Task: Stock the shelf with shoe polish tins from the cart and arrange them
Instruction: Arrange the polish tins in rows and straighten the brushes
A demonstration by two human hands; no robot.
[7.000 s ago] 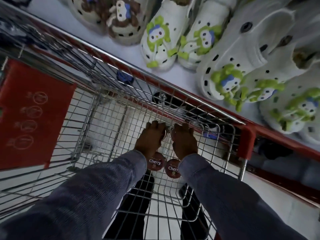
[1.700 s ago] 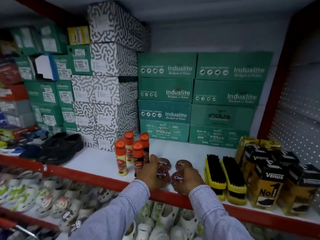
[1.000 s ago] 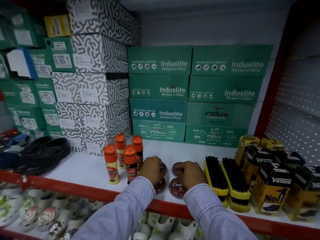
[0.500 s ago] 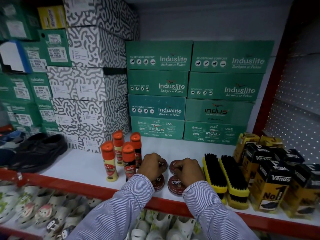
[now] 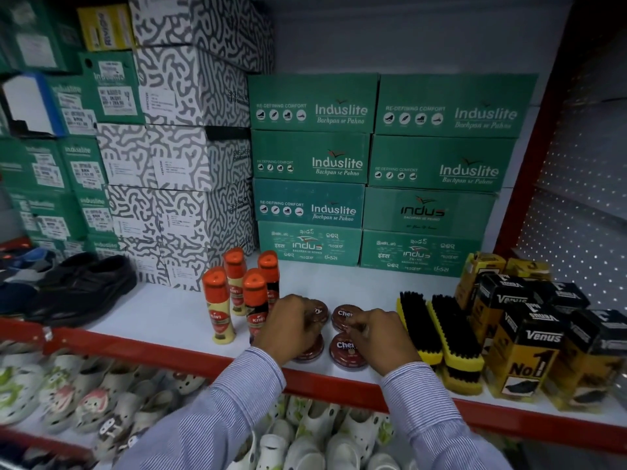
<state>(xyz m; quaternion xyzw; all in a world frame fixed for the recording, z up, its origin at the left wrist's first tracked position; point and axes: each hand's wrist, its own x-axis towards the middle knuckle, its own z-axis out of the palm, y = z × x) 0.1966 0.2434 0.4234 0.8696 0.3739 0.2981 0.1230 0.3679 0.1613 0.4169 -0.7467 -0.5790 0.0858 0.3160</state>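
Note:
Several round brown Cherry shoe polish tins lie flat in a two-by-two block on the white shelf, near its red front edge. My left hand curls over the rear left tin and hides most of it and of the front left tin. My right hand has its fingertips closed on the right edge of the rear right tin. The front right tin lies free beside my right wrist. The cart is out of view.
Several orange-capped Kiwi bottles stand just left of the tins, and two yellow brushes lie just right. Venus boxes fill the right end. Green Induslite boxes line the back. Black shoes lie left, and clogs fill the lower shelf.
Seven seconds ago both hands were down in the cart among the tins. They then brought tins to the shelf and set them down. Over the last second they stay on the rear tins.

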